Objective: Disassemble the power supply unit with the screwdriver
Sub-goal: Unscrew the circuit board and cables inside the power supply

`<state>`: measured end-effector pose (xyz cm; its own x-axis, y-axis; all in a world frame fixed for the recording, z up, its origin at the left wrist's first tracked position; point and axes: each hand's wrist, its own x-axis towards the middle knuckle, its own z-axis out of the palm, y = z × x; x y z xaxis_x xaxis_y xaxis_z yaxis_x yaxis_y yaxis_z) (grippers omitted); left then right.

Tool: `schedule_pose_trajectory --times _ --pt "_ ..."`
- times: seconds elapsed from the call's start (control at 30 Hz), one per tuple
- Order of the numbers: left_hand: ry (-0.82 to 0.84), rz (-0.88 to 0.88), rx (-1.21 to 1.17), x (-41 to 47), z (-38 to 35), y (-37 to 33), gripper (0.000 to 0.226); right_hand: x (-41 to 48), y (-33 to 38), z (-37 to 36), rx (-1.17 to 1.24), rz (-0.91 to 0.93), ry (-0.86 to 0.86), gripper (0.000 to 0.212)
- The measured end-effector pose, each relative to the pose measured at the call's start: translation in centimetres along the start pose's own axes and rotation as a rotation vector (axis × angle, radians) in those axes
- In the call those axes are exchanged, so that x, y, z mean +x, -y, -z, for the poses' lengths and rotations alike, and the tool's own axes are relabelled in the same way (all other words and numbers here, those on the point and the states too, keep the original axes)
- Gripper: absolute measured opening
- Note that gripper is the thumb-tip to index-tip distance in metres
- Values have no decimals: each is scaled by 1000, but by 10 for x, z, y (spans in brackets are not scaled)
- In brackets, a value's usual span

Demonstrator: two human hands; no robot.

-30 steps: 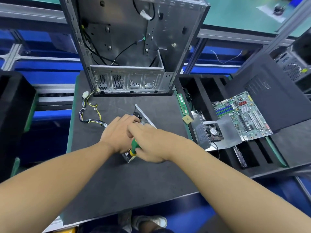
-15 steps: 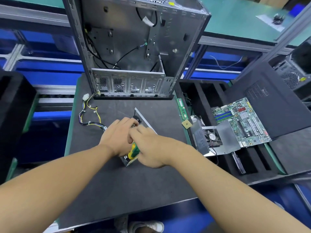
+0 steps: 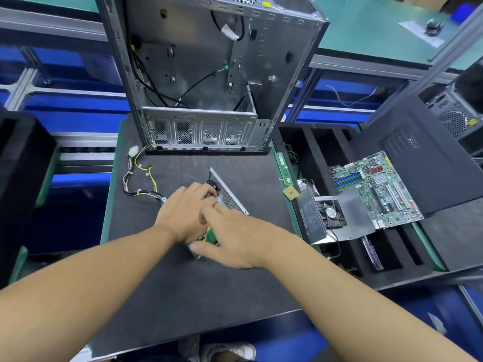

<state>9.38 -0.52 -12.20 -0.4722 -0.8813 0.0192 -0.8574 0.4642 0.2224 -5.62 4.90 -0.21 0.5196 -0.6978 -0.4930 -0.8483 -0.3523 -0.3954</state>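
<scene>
Power supply unit (image 3: 230, 199) looks grey, metallic and perforated.

Left hand (image 3: 183, 216), right hand (image 3: 236, 239): two; screwdriver (image 3: 211, 235) one; motherboard (image 3: 376, 186) one.

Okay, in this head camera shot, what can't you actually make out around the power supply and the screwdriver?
1. Screwdriver tip and shaft, head view: hidden under the right hand; only some green-yellow handle shows.
2. Power supply unit screws, head view: covered by both hands.
3. Left hand grip, head view: gripping the unit or merely resting on it is unclear.
4. Motherboard markings, head view: too small.
</scene>
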Motion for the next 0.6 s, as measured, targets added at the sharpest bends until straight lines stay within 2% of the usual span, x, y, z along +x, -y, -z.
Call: schedule_pose_trajectory --times 0.1,0.17,0.2,0.27,0.33,0.43,0.53,0.6 --pt "12 -5 8 -1 0 1 24 5 5 -1 -322 -76 -74 59" --pt "17 -16 14 -2 1 1 25 6 6 1 -454 -23 -118 55" --pt "12 -16 3 -2 1 0 25 6 6 2 -441 9 -100 50" --pt "-3 17 -52 -3 2 0 29 5 4 7 -220 38 2 37" --pt "5 31 -70 -3 2 1 33 2 3 12 2 11 124 39" --pt "24 -28 62 -1 1 1 29 -1 4 7 -89 -58 136 42" --pt "9 7 26 0 -1 1 25 1 10 3 -208 -172 -21 60" --pt "2 -6 45 -1 -3 2 23 3 12 0 -296 -186 -85 68"
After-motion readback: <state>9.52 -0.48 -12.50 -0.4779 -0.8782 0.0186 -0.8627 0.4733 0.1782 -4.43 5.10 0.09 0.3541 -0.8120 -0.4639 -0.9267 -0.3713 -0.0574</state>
